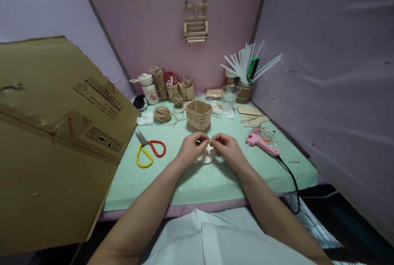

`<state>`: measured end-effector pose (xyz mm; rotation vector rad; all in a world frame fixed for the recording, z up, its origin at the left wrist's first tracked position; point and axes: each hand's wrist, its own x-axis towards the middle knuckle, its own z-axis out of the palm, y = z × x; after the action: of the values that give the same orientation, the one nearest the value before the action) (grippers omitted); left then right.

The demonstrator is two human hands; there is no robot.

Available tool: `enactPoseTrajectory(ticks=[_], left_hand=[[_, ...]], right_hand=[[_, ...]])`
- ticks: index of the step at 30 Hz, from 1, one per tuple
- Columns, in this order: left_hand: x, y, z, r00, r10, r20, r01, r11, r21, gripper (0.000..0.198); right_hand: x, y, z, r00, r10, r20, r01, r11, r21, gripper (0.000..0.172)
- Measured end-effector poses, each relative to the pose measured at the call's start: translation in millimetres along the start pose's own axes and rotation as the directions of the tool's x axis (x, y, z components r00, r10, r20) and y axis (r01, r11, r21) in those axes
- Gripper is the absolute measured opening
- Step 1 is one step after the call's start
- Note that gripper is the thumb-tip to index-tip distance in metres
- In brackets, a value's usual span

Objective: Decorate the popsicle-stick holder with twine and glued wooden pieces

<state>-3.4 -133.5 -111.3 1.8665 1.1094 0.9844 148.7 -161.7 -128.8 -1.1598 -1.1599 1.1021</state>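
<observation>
Left hand (193, 147) and right hand (227, 148) grips pinch a tiny piece (209, 142), long axis indiscernible; basket (198, 121) at twelve o'clock.

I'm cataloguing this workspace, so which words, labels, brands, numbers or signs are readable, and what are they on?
No word, brand or number is readable.
Cardboard: dark printed lines, too small and blurred to read.
Cardboard: a row of four boxed signs, details too blurred.
Cardboard: red print, illegible.
White bottle: a marking, too small to tell whether it includes text.
</observation>
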Motion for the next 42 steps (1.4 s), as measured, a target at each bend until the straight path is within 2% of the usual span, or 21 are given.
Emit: enactPoseTrajectory(ticks=[6, 9, 12, 21, 29, 42], left_hand=[[2.7, -2.9, 3.3, 0.991, -0.122, -0.048, 0.107, 0.964, -0.243, 0.015], [2.7, -3.8, 4.9, 0.979, -0.203, -0.034, 0.175, 0.907, -0.382, 0.020], [1.4, -2.7, 5.9, 0.968, -0.250, -0.020, 0.215, 0.866, -0.452, 0.024], [0.1, -5.6, 9.8, 0.969, -0.248, -0.014, 0.211, 0.850, -0.483, 0.025], [-0.2, -3.8, 10.9, 0.970, -0.243, -0.026, 0.206, 0.870, -0.447, 0.026], [-1.3, 2.8, 10.8, 0.948, -0.318, -0.007, 0.265, 0.802, -0.536, 0.031]], right_hand=[[-1.4, -4.7, 1.6, 0.999, 0.033, 0.036, -0.035, 0.998, 0.057, 0.019], [0.1, -3.7, 2.0, 0.999, 0.041, -0.031, -0.038, 0.994, 0.100, 0.021], [2.1, -1.7, 1.8, 0.992, 0.049, -0.113, -0.034, 0.990, 0.137, 0.025], [1.6, -3.5, 3.4, 0.988, 0.099, -0.118, -0.081, 0.985, 0.150, 0.021], [1.5, -3.6, 3.4, 0.988, 0.101, -0.114, -0.088, 0.990, 0.111, 0.013], [-0.4, -6.0, 4.8, 0.988, 0.106, -0.113, -0.095, 0.990, 0.104, 0.015]])
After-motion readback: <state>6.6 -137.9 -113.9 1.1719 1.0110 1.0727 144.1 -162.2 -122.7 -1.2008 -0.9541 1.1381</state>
